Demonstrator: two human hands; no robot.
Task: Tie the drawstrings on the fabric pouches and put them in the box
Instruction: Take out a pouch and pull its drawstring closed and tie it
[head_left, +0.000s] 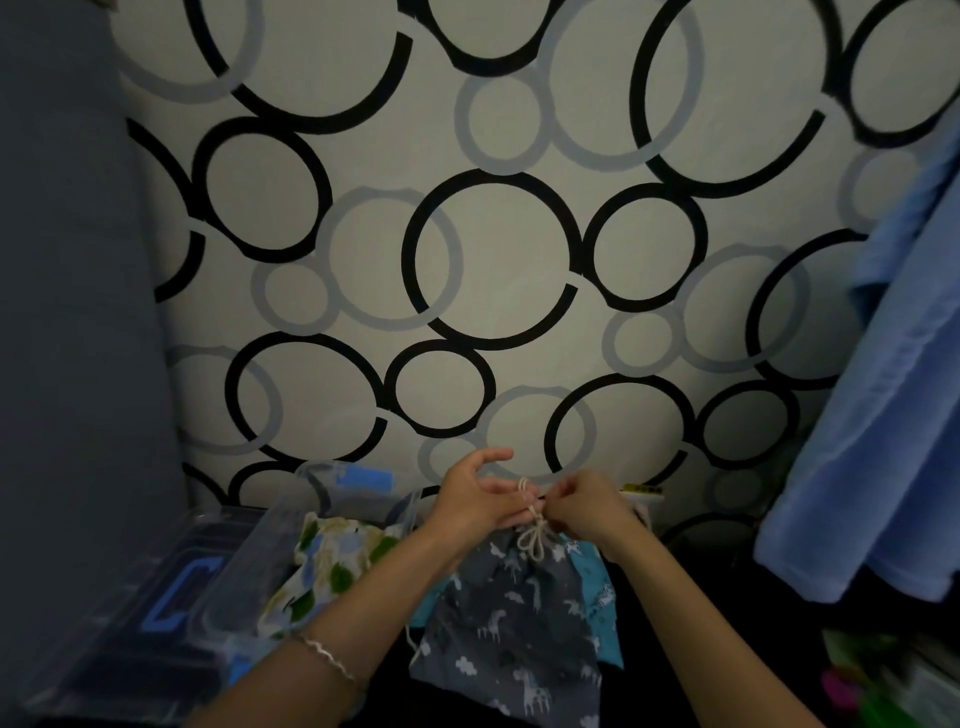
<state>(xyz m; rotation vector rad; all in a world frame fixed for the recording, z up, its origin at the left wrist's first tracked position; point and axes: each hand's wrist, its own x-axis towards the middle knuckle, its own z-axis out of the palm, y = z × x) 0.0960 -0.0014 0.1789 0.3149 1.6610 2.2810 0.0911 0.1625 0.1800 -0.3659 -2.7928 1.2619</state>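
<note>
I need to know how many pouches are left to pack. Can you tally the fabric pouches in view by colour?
Dark grey pouch, with animal print: 1
Teal pouch, lying under it: 1
Cream pouch, with green and blue print: 1
Total: 3

I'm looking into a home, probably a bedroom corner. The cream wall patterned with black and grey rings (493, 249) fills most of my view. Right of it hangs a light blue cloth garment (893, 415). Left of it stands a dark grey upholstered surface (72, 260). Below it sits a clear plastic storage box (244, 566).
</note>
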